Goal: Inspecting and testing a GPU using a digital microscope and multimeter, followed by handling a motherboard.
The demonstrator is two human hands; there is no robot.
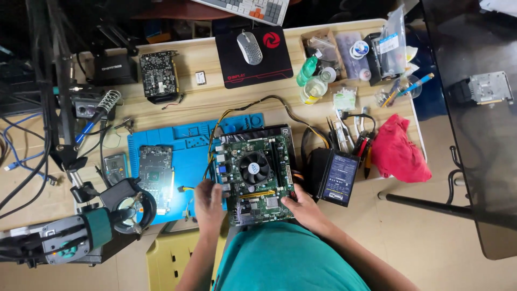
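A green motherboard [258, 178] with a black cooler fan [254, 168] lies at the table's front edge. My left hand [208, 202] grips its left edge near the port side. At the lower right corner, my right hand [302, 207] holds the board. A bundle of yellow and black cables [237, 112] runs from the board up over the table. A black power supply [336, 176] sits just right of the board, beside my right hand.
A blue work mat [186, 140] carries a bare circuit card [155, 173]. Left are a multimeter [114, 167], a magnifier lamp [129, 207] and a soldering iron [97, 116]. Behind lie a graphics card [159, 73], a mouse [249, 47], bottles [312, 86], tweezers [340, 129] and a red cloth [399, 151].
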